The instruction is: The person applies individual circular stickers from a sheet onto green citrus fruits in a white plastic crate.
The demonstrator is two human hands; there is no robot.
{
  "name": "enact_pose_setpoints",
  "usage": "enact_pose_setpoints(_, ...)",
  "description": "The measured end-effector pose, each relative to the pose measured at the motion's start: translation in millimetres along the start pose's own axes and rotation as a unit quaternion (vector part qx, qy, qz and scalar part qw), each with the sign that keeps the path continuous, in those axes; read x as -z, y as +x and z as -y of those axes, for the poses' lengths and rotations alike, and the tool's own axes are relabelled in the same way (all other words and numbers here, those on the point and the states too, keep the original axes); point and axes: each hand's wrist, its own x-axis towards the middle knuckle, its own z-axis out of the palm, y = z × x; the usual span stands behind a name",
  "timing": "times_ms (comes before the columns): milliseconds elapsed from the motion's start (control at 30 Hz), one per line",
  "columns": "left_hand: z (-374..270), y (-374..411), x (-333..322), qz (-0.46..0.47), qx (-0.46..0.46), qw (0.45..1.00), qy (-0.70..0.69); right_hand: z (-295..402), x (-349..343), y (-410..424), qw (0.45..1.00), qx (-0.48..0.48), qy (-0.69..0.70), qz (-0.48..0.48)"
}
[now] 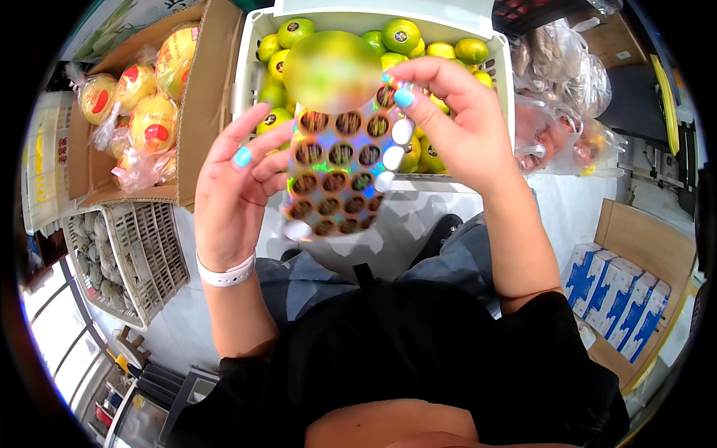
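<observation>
A shiny holographic sheet of round dark stickers (340, 154) is held up in front of me, with several white blank spots along its right edge. My right hand (456, 115) pinches the sheet's upper right corner between thumb and forefinger. At the sheet's left edge, my left hand (241, 162) has its fingers partly spread; they reach to or behind the sheet, and whether they grip it is unclear. Behind both hands stands a white plastic crate (508, 112) of green-yellow citrus fruits (400, 35), some bearing round stickers. A blurred oval hides the sheet's top and part of the fruit.
On the left, a cardboard box (204, 101) holds wrapped yellow fruits (155, 124); below it stands a plastic basket (154, 252) of dark round produce. Plastic bags of produce (552, 131) lie right of the crate. Blue-and-white cartons (610, 297) sit in a box at lower right.
</observation>
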Motion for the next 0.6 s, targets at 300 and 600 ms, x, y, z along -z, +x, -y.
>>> enact_pose_setpoints(300,22.5,-11.9,-24.0,0.06,0.102,0.992,-0.041,12.0,-18.4,-9.4,0.962,0.164,-0.216,0.017)
enact_pose_setpoints(600,31.9,-12.0,-21.2,0.044,0.031,0.996,0.071,2.8,-25.8,-9.4,0.955,0.218,-0.201,0.0)
